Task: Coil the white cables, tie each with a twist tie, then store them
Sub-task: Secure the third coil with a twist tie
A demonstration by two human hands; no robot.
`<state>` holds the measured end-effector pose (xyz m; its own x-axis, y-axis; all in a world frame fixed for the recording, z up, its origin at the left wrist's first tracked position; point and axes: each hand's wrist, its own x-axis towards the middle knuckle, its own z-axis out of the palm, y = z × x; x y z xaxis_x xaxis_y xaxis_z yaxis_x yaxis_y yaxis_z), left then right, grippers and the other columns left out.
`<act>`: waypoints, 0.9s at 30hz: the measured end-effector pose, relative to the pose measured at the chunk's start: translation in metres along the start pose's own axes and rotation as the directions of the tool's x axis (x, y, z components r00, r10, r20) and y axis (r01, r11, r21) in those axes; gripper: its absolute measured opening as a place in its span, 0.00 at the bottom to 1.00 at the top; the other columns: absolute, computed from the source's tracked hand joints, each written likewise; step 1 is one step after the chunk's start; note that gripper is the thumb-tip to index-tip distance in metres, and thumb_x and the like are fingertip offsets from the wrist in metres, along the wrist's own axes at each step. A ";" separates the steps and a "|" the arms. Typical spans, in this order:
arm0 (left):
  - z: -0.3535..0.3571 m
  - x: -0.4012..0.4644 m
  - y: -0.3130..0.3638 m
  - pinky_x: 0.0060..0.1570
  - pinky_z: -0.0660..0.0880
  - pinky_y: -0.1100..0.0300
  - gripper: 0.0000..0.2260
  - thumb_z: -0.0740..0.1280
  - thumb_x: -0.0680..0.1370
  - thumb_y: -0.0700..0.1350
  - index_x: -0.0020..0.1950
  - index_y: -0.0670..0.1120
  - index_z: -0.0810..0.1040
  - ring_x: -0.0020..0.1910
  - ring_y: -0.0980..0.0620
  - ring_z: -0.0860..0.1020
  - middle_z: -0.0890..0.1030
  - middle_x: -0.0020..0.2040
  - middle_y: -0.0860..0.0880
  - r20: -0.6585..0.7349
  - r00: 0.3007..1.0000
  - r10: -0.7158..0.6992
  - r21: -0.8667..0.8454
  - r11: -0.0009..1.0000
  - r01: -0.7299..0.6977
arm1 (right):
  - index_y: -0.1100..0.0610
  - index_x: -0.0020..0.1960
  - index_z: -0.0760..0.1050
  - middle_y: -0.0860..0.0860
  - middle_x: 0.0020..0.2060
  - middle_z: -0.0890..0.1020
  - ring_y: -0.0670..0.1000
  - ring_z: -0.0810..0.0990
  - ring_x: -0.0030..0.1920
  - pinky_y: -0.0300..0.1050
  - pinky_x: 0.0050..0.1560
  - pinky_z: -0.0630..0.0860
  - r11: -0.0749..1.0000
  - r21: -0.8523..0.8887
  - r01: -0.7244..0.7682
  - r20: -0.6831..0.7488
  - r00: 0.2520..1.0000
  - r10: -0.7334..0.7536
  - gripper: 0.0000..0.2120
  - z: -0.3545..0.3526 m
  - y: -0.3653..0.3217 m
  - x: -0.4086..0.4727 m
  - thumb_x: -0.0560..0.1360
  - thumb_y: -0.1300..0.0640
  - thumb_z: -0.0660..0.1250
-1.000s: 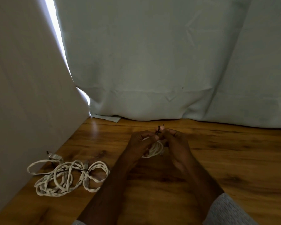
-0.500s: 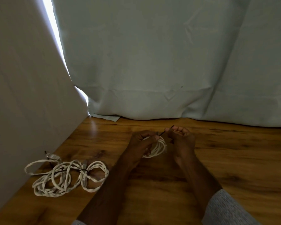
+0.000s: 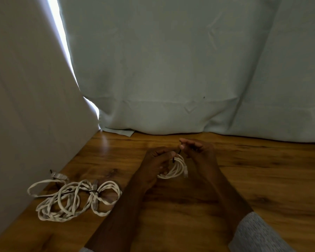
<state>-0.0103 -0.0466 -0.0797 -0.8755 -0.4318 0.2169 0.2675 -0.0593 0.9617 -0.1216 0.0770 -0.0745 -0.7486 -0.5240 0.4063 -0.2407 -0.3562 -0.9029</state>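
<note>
Cable [image 3: 176, 168], white and smooth, loops in a small round coil over wood-grain worktop [image 3: 253, 175]; left hand [image 3: 157, 160] grips it, right hand [image 3: 196, 150] fingers pinch its thin dark tie [image 3: 179, 151].

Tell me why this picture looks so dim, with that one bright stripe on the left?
Head view: the only strong light is a blown-out gap between the wall and the curtain, so the rest stays murky. The wooden table shows a faint sheen near that gap. The left hand, right hand and coiled cable are shadowed and slightly soft; the wall leans from wide-angle distortion.
</note>
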 end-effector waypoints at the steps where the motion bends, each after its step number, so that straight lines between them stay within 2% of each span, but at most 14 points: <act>1: 0.000 0.000 0.000 0.26 0.64 0.61 0.05 0.69 0.77 0.39 0.45 0.43 0.86 0.20 0.58 0.65 0.81 0.34 0.46 0.005 1.000 -0.008 -0.018 1.000 0.008 | 0.57 0.52 0.84 0.47 0.41 0.88 0.43 0.85 0.43 0.34 0.41 0.78 1.000 -0.018 0.013 0.030 0.999 -0.012 0.12 0.000 -0.001 0.000 0.72 0.70 0.72; 4: 0.000 0.000 -0.001 0.24 0.64 0.63 0.08 0.68 0.77 0.37 0.44 0.44 0.86 0.20 0.59 0.65 0.82 0.33 0.48 0.009 1.000 -0.019 -0.044 0.999 0.019 | 0.55 0.47 0.85 0.48 0.42 0.88 0.47 0.86 0.43 0.38 0.43 0.80 0.997 -0.060 0.040 0.093 0.995 -0.035 0.11 0.002 0.000 0.000 0.72 0.70 0.73; 7: -0.001 0.000 -0.001 0.23 0.64 0.63 0.05 0.70 0.76 0.39 0.43 0.44 0.86 0.20 0.58 0.64 0.79 0.30 0.48 0.017 1.000 -0.012 -0.051 0.999 0.013 | 0.53 0.46 0.86 0.51 0.43 0.88 0.51 0.87 0.45 0.43 0.46 0.82 0.996 -0.075 0.049 0.109 0.993 -0.041 0.12 0.002 0.002 -0.001 0.72 0.69 0.73; 13: -0.001 0.000 -0.001 0.24 0.63 0.63 0.08 0.67 0.78 0.37 0.44 0.43 0.86 0.19 0.59 0.64 0.81 0.30 0.49 0.021 1.000 -0.011 -0.060 0.998 0.013 | 0.48 0.44 0.87 0.52 0.41 0.88 0.51 0.87 0.43 0.41 0.44 0.81 0.998 -0.044 0.046 0.123 0.992 -0.041 0.16 0.002 0.003 -0.001 0.73 0.70 0.72; 18: -0.002 0.003 -0.004 0.25 0.63 0.62 0.05 0.71 0.73 0.42 0.44 0.42 0.86 0.18 0.58 0.64 0.75 0.26 0.47 0.009 1.000 -0.009 -0.049 0.999 0.009 | 0.57 0.47 0.85 0.52 0.41 0.88 0.50 0.87 0.43 0.39 0.42 0.80 1.000 -0.004 0.011 0.160 0.987 -0.010 0.10 0.003 0.004 -0.001 0.74 0.70 0.70; 23: -0.002 0.002 -0.002 0.24 0.62 0.63 0.05 0.70 0.72 0.42 0.43 0.42 0.85 0.18 0.59 0.64 0.76 0.24 0.51 0.011 1.000 -0.019 -0.062 0.998 0.020 | 0.57 0.47 0.85 0.52 0.42 0.88 0.51 0.87 0.44 0.41 0.45 0.81 1.000 0.005 0.003 0.179 0.984 -0.004 0.12 0.005 0.005 -0.002 0.75 0.72 0.68; 27: -0.002 0.000 0.001 0.24 0.63 0.63 0.05 0.70 0.74 0.41 0.41 0.44 0.85 0.18 0.59 0.65 0.77 0.25 0.51 0.024 1.000 -0.018 -0.045 0.999 0.019 | 0.53 0.47 0.86 0.54 0.44 0.88 0.53 0.87 0.45 0.45 0.47 0.82 1.000 -0.003 0.024 0.180 0.983 -0.023 0.13 0.004 0.005 -0.001 0.73 0.69 0.70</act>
<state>-0.0089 -0.0485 -0.0790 -0.8896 -0.4089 0.2035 0.2685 -0.1077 0.9572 -0.1193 0.0727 -0.0793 -0.6193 -0.6463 0.4458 -0.2603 -0.3667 -0.8932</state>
